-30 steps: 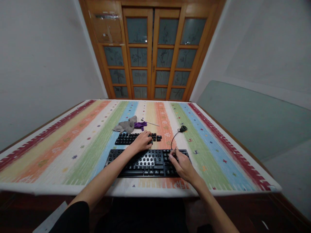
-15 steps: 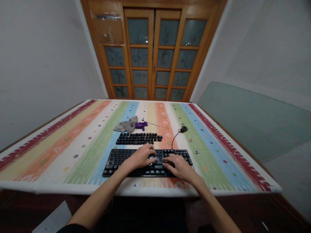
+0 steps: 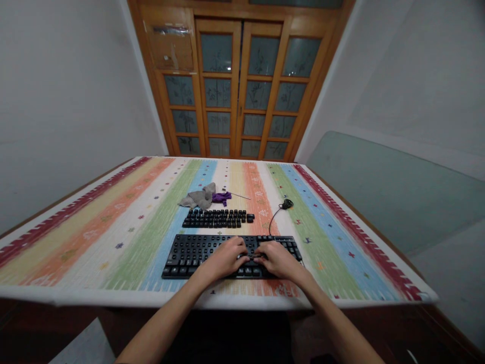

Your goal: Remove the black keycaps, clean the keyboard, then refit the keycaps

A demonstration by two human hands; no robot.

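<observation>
A black keyboard (image 3: 189,258) lies near the table's front edge. Much of its middle and left shows small bare stems in place of keycaps, while its bottom row still carries caps. My left hand (image 3: 227,257) rests over its middle, thumb and fingers drawn together. From the other side my right hand (image 3: 277,258) meets it, also closed in a pinch. Something small and dark shows between the fingertips, too small to name. Behind the keyboard, loose black keycaps (image 3: 215,219) stand in rows.
Beyond the keycaps lie a grey cloth (image 3: 200,198), a purple cloth (image 3: 221,197) and a thin rod (image 3: 239,195). The keyboard's coiled cable (image 3: 287,203) sits at the back right. A striped tablecloth (image 3: 147,237) covers the table.
My hands have come closer together over the keyboard, the left moving right, and their fingertips now nearly meet. The view has tilted slightly; keycaps and cloths stay put.
</observation>
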